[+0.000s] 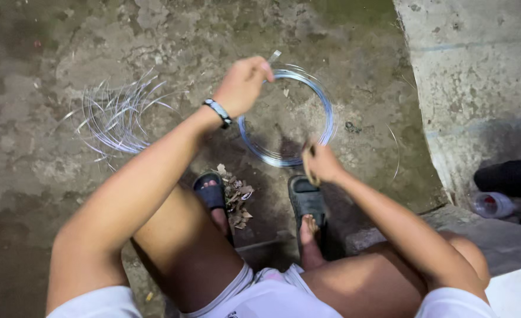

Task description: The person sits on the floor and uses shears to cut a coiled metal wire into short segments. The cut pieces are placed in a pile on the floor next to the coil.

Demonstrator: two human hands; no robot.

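Wire coil [287, 115] hangs upright above the concrete floor [48, 176] — left hand [244, 82] pinching its free end at the top, right hand [321, 163] gripping the lower rim to steady it; cut wire pieces [116, 115] lie well apart.

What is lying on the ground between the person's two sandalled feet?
A small pile of dry leaf scraps lies on the concrete floor, beside the left foot's sandal. The left thigh covers the ground nearer the body, so anything there cannot be seen.
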